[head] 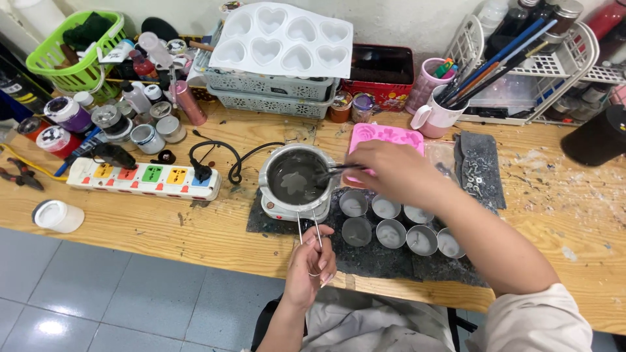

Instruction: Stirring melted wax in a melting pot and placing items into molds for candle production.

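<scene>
Left hand (312, 264): nearest the camera, at the near edge of the wooden bench (195, 228); fingers curled narrow around the two thin wire handles (310, 229) of the pot, thumb side up.
Wire handles: run from the left fingers straight away to the near rim of the pot.
Melting pot (297, 177): small metal pot, just beyond the left fingertips; holds grey liquid with a paler patch in the middle. Sits on a small white hot plate (287, 210).
Right hand (391, 171): right of the pot, over the mats; fingers pinched on a thin dark stirring tool (339, 172).
Stirring tool: reaches left from the right fingers, tip in the grey liquid. Exact kind of tool: cannot tell.
Small tins (391, 225): seven round metal cups with grey fill, in two rows on a dark mat (378, 257), directly under and nearer than the right fingers, right of the left hand.
Pink mould (385, 137): flat silicone mould, just beyond the right fingers, partly hidden by them.
Power strip (145, 177): white, coloured sockets, well left of the left fingers; black cable (225, 156) plugged in at its right end, looping toward the hot plate.
White heart mould (283, 38): far side of the pot, leaning on stacked grey baskets (270, 94).
Pink mug (438, 112): beyond the right hand, stuffed with brushes (495, 58).
Green basket (81, 49): far left corner, jars and bottles in front of it.
White lid-like tub (57, 216): well left of the left hand, near bench edge.
</scene>
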